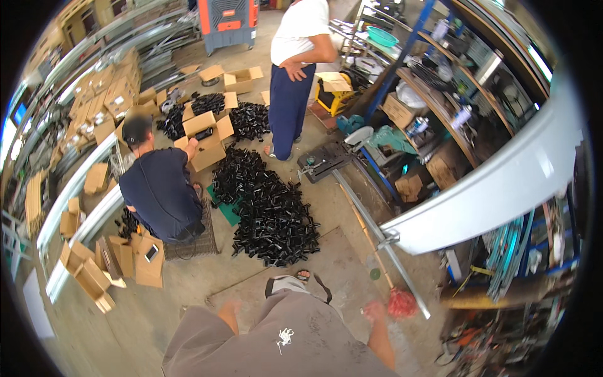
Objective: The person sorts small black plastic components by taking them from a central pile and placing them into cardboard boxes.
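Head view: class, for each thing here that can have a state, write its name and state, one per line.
Left hand: blurred, nothing visibly held
Right hand: blurred, beside the red bundle, contact unclear
Crouching person: back to camera
Box before that person: flaps open
Black parts: heaped loose
Phone: lying on cardboard
Standing person: upright, hand at hip

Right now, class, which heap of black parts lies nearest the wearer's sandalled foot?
The long, largest heap in mid-floor, just ahead of that foot; the other heaps are smaller and farther off.
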Available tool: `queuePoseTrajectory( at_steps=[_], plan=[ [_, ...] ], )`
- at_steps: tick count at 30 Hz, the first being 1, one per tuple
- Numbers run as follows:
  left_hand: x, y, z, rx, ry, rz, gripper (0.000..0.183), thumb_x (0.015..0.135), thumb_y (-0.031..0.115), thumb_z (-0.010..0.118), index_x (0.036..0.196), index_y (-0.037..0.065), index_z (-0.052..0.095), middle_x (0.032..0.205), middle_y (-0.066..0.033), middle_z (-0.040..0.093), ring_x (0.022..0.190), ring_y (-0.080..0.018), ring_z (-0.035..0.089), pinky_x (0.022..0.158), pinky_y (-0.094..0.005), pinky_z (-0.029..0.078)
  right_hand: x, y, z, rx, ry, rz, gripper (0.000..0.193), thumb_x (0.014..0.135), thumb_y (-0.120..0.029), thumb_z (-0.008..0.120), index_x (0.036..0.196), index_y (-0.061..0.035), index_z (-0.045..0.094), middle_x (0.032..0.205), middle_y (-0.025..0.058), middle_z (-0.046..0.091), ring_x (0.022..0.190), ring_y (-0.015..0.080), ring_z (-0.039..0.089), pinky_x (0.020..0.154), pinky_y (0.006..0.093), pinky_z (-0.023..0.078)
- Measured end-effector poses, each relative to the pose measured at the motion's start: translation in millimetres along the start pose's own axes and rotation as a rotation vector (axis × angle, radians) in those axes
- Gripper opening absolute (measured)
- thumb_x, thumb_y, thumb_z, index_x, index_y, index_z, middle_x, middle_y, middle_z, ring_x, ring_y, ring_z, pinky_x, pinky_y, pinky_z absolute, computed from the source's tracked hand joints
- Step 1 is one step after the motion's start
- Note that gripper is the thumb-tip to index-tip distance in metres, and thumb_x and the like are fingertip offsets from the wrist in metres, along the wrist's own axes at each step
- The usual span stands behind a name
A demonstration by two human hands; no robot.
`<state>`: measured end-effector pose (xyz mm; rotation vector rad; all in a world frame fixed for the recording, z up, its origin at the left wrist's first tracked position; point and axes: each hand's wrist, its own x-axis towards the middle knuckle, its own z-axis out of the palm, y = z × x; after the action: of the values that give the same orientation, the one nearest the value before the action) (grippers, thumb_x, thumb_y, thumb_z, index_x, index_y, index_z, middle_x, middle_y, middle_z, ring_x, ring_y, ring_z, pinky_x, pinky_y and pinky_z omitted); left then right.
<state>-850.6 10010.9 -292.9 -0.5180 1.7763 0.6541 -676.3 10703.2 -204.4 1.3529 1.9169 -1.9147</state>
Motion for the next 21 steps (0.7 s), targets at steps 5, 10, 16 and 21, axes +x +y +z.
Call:
queuePoseTrajectory(
  at_steps=[5,10,16,21],
  plan=[
    [-9.6,342.0,-73.8,-0.517,0.151,0.669,0.041,0.100,0.039,0.061,0.119,0.003,0.067,0.096,-0.0062,0.072,0.088,-0.0146,0.065,0.080,-0.0322,0.053,68.1,-1.5,17.9,-0.239,-0.219,0.574,0.018,0.100,-0.027,0.058,0.101,-0.0096,0.064,0.085,0.0058,0.062,0.068,0.0211,0.058,0.057,0.0387,0.050],
    [-101.8,571.4,-120.6,-0.661,0.298,0.945,0.034,0.104,0.027,0.059,0.127,0.002,0.064,0.106,-0.0080,0.073,0.098,-0.0155,0.069,0.087,-0.0309,0.054,200.6,-73.3,-56.1,-0.021,-0.493,0.372,0.010,0.097,-0.017,0.061,0.090,-0.0104,0.059,0.069,0.0025,0.054,0.053,0.0164,0.052,0.043,0.0311,0.041],
    [45.4,549.5,-112.5,-0.729,0.482,0.438,0.037,0.099,0.036,0.057,0.099,0.002,0.072,0.085,-0.0083,0.070,0.076,-0.0162,0.065,0.070,-0.0337,0.052,444.3,-291.3,20.4,-0.093,-0.393,0.484,0.013,0.097,-0.017,0.053,0.096,-0.0072,0.062,0.079,0.0091,0.063,0.063,0.0219,0.059,0.049,0.0352,0.045],
    [76.7,573.5,30.4,-0.002,0.248,0.004,0.039,0.097,0.034,0.054,0.119,0.005,0.068,0.118,-0.0210,0.071,0.105,-0.0373,0.070,0.088,-0.0526,0.054,683.7,-536.5,-44.5,-0.286,-0.428,0.173,0.031,0.097,-0.032,0.053,0.118,-0.0115,0.064,0.086,0.0090,0.067,0.065,0.0206,0.063,0.051,0.0359,0.051]
  ],
)
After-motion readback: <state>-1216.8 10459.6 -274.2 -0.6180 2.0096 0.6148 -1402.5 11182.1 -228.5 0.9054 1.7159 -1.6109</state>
